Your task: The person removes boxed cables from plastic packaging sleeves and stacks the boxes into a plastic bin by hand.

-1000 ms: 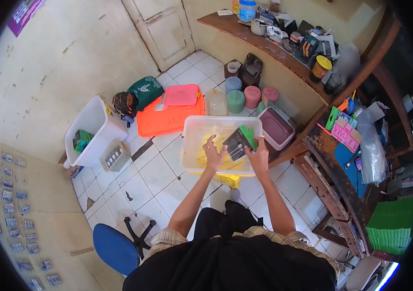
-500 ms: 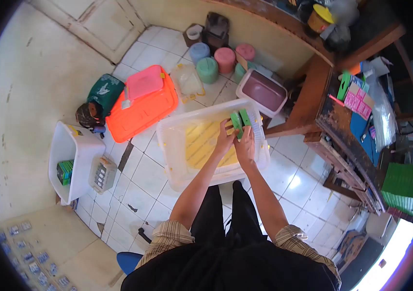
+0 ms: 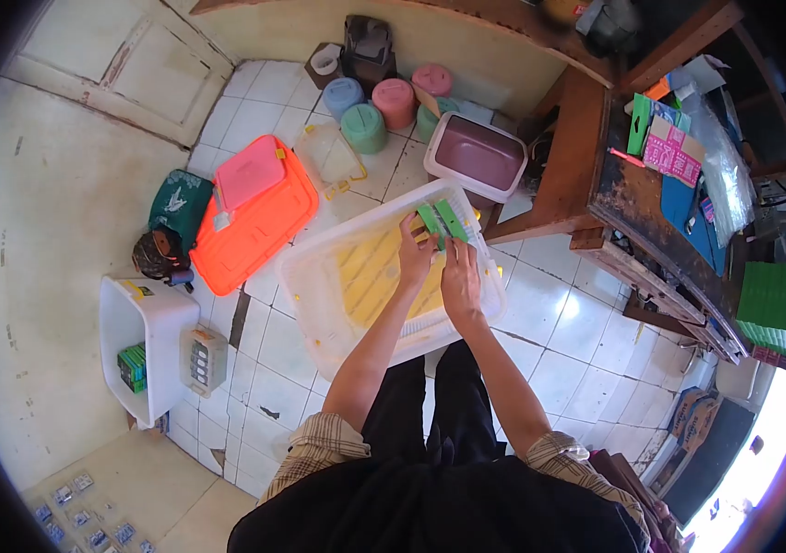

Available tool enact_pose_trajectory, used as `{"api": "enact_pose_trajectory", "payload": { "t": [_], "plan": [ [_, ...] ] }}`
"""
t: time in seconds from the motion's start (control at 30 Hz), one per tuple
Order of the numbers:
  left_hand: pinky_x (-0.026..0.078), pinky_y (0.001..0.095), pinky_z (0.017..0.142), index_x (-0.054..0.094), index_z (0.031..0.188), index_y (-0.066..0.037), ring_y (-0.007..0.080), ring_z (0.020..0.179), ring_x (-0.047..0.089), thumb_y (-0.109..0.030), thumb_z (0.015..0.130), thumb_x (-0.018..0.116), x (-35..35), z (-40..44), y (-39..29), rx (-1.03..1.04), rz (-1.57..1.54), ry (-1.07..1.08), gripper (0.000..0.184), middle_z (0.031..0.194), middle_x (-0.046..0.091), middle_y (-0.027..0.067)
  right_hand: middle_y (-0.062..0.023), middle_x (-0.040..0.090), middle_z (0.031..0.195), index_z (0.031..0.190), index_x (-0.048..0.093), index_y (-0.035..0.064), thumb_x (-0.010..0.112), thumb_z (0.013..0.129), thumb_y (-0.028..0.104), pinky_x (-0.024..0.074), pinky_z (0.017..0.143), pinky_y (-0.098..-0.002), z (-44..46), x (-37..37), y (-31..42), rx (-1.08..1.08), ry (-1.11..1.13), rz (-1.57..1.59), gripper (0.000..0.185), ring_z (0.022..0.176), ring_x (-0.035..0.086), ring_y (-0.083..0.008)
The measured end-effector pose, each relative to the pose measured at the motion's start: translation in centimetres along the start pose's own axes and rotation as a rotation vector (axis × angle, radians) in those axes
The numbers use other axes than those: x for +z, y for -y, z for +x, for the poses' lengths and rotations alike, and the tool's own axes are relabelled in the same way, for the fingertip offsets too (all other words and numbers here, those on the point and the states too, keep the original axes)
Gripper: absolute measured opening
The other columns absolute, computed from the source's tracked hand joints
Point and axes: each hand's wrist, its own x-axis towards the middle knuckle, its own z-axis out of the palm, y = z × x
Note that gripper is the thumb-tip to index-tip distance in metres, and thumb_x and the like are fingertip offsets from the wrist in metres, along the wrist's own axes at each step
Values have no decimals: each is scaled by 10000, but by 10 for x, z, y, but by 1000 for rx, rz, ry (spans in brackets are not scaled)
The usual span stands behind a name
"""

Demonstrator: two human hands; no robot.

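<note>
Two small green boxes [image 3: 449,219] sit side by side over the far right end of a translucent white tub [image 3: 296,300]. At the outer side of the left box, my left hand [image 3: 416,251] has its fingers bent and closed on it. My right hand [image 3: 462,281] grips the near end of the right box, partly covering it. Inside the tub, a yellow slatted surface [image 3: 370,290] shows beneath my hands. Whether the boxes touch the tub is not clear.
A white bin [image 3: 167,355] with green boxes [image 3: 133,367] stands at left, beside a clear case [image 3: 204,359]. Orange lids [image 3: 259,230] lie on the tiles. Lidded canisters [image 3: 363,127] and a mauve-lined basin [image 3: 478,157] are behind the tub. A cluttered wooden table [image 3: 632,198] borders the right.
The view has shifted and turned slightly. Both hands stay at the green boxes, which now lie more evenly side by side, and the fingers have changed position a little.
</note>
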Motion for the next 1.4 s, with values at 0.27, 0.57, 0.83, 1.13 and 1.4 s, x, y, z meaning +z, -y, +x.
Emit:
{"api": "enact_pose_trajectory", "payload": {
  "t": [0.27, 0.57, 0.83, 1.13, 1.4],
  "plan": [
    [533, 309, 673, 243, 1309, -128, 227, 854, 597, -62, 828, 576, -4, 14, 16, 131, 67, 31, 589, 1136, 486, 163, -117, 413, 1156, 1230, 407, -14, 584, 685, 44, 397, 822, -386, 4, 6, 3, -27, 60, -313, 576, 1044, 410, -296],
    [478, 303, 768, 283, 1296, -81, 206, 971, 555, -143, 868, 544, -13, -16, -13, 148, 136, 95, 505, 1171, 476, 147, -166, 433, 1069, 1123, 513, 28, 499, 733, -77, 436, 799, -398, -32, -83, 5, 15, -91, 347, 404, 920, 503, -314],
    [454, 289, 775, 526, 1046, -13, 151, 863, 585, -201, 910, 489, 31, -154, -47, 487, 314, 189, 236, 944, 597, 95, -180, 486, 955, 942, 547, 17, 465, 746, -78, 429, 732, -417, -157, -135, -109, 251, -269, 278, 233, 864, 511, -364],
    [487, 270, 665, 588, 956, -51, 154, 725, 629, -94, 861, 491, 45, -239, 126, 363, 735, 465, 142, 774, 639, 64, -198, 627, 845, 858, 679, 112, 508, 713, 93, 471, 794, -399, -445, -79, -301, 1070, 241, 356, 225, 848, 592, -358],
    [492, 261, 698, 593, 968, -51, 147, 750, 636, -98, 857, 511, 168, -266, 146, 347, 712, 553, 146, 813, 649, 66, -191, 616, 805, 844, 651, 52, 525, 804, 177, 464, 680, -422, -417, -184, -373, 738, -273, 240, 182, 760, 581, -378]
  ]
}}
